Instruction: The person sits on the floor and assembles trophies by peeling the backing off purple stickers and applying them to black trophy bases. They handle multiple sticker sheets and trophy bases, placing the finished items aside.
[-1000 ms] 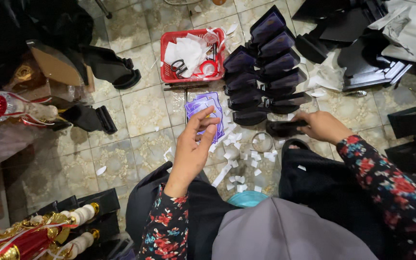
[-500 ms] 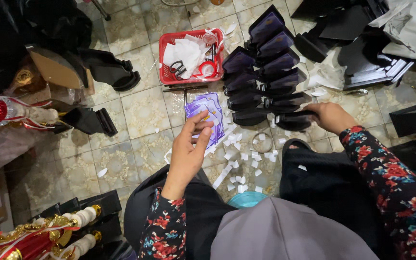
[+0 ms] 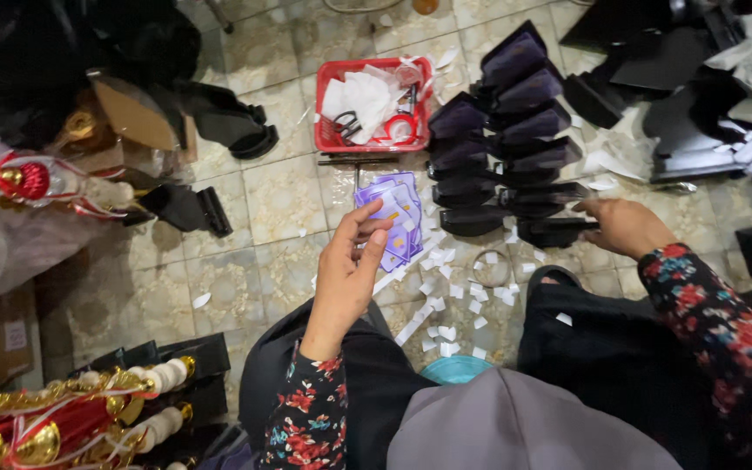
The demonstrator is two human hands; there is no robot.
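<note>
On tiled floor, left hand (image 3: 347, 278) pinching purple cards (image 3: 393, 209), right hand (image 3: 624, 228) gripping black stand (image 3: 554, 231), red basket (image 3: 328, 139) beyond.

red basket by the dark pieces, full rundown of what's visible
The red basket is a shallow rectangular tray that looks like plastic, with slotted walls. It sits flat on the tiled floor, above the purple cards and left of the rows of dark pieces. Inside lie crumpled white paper, black-handled scissors and a red ring, perhaps a tape roll. Neither hand touches it.
</note>
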